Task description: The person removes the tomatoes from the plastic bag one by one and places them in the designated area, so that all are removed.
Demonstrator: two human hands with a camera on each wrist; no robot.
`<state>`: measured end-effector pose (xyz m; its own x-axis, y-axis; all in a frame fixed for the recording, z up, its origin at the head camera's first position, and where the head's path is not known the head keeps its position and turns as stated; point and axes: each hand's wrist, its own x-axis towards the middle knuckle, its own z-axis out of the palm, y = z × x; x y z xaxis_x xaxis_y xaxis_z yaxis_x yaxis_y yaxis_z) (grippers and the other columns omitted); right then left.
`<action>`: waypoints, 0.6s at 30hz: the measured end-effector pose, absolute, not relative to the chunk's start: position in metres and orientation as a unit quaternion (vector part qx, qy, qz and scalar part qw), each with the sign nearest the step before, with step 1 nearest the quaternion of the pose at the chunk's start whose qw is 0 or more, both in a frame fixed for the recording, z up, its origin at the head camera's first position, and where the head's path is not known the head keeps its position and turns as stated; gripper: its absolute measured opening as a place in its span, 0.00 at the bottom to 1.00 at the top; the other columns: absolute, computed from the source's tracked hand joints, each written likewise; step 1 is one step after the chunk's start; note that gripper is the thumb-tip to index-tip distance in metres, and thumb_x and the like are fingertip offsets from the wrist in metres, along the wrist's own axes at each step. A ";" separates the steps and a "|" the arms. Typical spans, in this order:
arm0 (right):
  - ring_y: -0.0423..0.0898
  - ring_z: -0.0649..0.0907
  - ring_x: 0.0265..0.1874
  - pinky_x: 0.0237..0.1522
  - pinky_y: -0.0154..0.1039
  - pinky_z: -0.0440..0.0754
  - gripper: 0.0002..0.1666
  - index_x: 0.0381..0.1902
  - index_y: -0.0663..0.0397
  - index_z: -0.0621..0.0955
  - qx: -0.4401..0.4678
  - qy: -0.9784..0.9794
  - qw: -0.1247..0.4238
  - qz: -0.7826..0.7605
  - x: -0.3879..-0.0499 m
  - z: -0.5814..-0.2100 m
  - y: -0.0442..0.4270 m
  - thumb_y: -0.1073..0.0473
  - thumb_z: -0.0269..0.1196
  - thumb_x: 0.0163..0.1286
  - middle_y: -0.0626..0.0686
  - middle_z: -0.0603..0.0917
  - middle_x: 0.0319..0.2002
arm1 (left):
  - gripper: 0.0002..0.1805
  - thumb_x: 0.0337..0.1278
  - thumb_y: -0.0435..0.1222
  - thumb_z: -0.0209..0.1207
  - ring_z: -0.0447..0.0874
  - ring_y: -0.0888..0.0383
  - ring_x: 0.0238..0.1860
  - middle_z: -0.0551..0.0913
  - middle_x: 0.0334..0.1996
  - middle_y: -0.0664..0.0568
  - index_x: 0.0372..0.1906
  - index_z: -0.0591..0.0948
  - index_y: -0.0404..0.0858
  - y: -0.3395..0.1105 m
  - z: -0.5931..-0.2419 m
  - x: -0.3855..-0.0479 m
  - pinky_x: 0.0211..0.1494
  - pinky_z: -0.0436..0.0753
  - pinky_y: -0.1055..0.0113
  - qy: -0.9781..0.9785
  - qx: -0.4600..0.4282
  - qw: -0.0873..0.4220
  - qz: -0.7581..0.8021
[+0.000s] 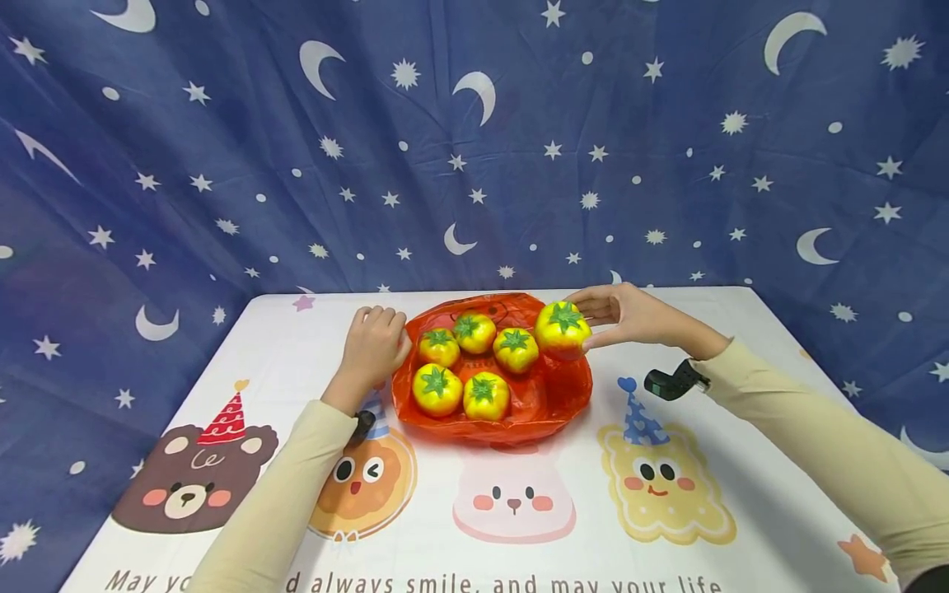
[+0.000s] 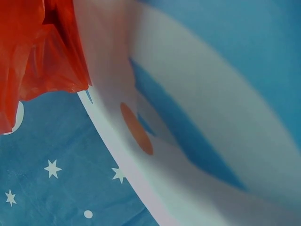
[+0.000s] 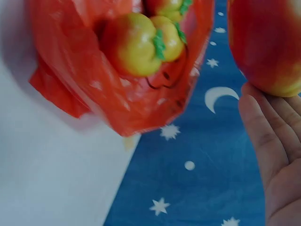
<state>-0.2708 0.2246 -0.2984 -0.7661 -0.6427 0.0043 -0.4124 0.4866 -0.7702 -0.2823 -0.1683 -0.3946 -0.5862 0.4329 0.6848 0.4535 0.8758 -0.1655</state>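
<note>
Five yellow fruits [image 1: 436, 389] are lying in one red bag [image 1: 482, 431], and one yellow fruit [image 1: 563, 329] is resting in the right grip [image 1: 636, 316], making six. Counting the left grip [image 1: 376, 342], two grips are showing. Two sleeves [image 1: 815, 445] and two black wrist gadgets [image 1: 670, 383] are appearing. Four cartoon faces [image 1: 514, 504] are decorating one tabletop [image 1: 289, 354]; one starry curtain [image 1: 415, 156] is hanging behind.

A cloth-screened nook of unclear room type: star-and-moon backdrop [image 1: 430, 214], cartoon-printed white tablecloth [image 1: 434, 502].
</note>
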 end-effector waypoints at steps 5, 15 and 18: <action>0.58 0.77 0.59 0.57 0.43 0.76 0.39 0.62 0.66 0.69 -0.302 0.856 0.137 -0.397 -0.274 -0.283 0.231 0.61 0.70 0.54 0.64 0.76 0.59 | 0.07 0.49 0.35 0.55 0.78 0.44 0.33 0.80 0.25 0.42 0.29 0.76 0.33 -0.169 -0.396 -0.282 0.47 0.75 0.52 -0.891 -0.249 0.380 -0.015; 0.55 0.78 0.58 0.55 0.40 0.78 0.38 0.62 0.63 0.69 -0.276 0.873 0.113 -0.387 -0.280 -0.262 0.242 0.62 0.69 0.54 0.62 0.76 0.60 | 0.07 0.48 0.35 0.56 0.78 0.44 0.33 0.80 0.25 0.42 0.29 0.77 0.33 -0.169 -0.395 -0.283 0.47 0.75 0.52 -0.890 -0.249 0.381 -0.015; 0.56 0.77 0.60 0.54 0.37 0.78 0.38 0.63 0.62 0.69 -0.254 0.879 0.114 -0.386 -0.282 -0.258 0.245 0.61 0.69 0.55 0.62 0.75 0.61 | 0.07 0.47 0.34 0.56 0.78 0.45 0.32 0.80 0.24 0.43 0.29 0.77 0.33 -0.168 -0.395 -0.282 0.46 0.75 0.51 -0.888 -0.251 0.385 -0.017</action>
<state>-0.2825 0.2451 -0.2580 -0.8446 -0.5354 -0.0051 -0.3587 0.5729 -0.7370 -0.2822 -0.1685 -0.3946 -0.5775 0.4329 0.6921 0.4589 0.8733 -0.1633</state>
